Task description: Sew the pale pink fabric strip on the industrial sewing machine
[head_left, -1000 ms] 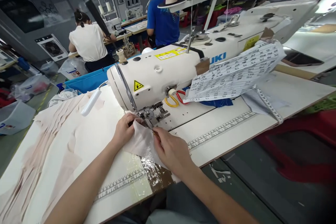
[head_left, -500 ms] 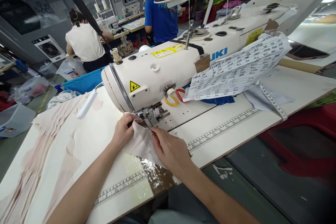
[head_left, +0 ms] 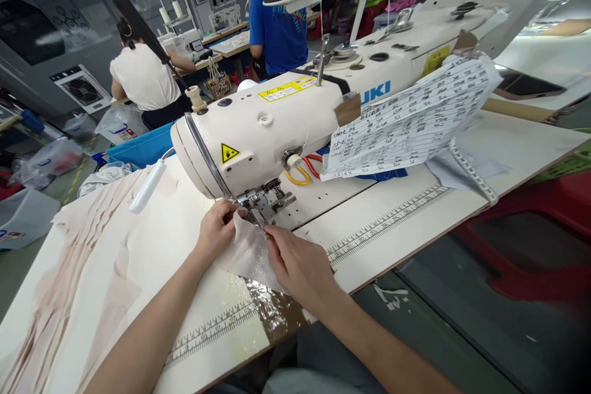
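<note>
A piece of thin pale pink fabric lies under the needle area of a white sewing machine. My left hand pinches the fabric's edge just left of the presser foot. My right hand is closed around slim silver tweezers, whose tip points at the fabric near the foot. The fingers of the right hand are curled, and part of the fabric runs beneath that hand. The exact contact of the tweezers' tip is too small to make out.
Layered pale pink fabric pieces cover the table's left side. Red- and yellow-handled scissors lie behind the needle area. A handwritten sheet leans on the machine, and a tape measure hangs nearby. Two people sit or stand beyond.
The view has shifted slightly, so the machine appears a little further left. Both hands keep nearly the same place and grip at the fabric.
</note>
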Motion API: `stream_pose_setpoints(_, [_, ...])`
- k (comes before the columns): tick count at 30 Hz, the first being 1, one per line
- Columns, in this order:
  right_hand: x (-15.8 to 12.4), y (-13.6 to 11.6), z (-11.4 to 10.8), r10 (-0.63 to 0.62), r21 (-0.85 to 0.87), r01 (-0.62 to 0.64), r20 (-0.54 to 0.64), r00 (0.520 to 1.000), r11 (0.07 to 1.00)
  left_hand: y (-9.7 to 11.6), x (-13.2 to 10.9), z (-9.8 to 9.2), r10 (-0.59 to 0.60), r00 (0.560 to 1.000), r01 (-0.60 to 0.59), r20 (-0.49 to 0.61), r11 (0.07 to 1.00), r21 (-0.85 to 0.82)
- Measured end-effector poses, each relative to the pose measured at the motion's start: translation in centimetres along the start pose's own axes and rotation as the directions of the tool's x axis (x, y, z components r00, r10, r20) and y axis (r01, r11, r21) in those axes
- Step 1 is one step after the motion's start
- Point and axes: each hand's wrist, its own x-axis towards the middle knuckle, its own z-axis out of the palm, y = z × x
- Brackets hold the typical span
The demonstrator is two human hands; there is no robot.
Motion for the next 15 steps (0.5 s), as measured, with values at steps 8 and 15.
stream_pose_setpoints(8, [0.45, -0.25, -0.04, 0.010, -0.014, -0.010, 0.040, 0.999, 1.000, -0.03, -0.28, 0.10, 0.078, 0.997, -0.078, -0.001, 0.995, 0.055])
stream_pose_setpoints(15, [0.35, -0.29, 0.03, 0.014, -0.024, -0.013, 0.054, 0.998, 1.000, -0.03, -0.18, 0.29, 0.154, 0.988, -0.150, -0.018, 0.978, 0.147])
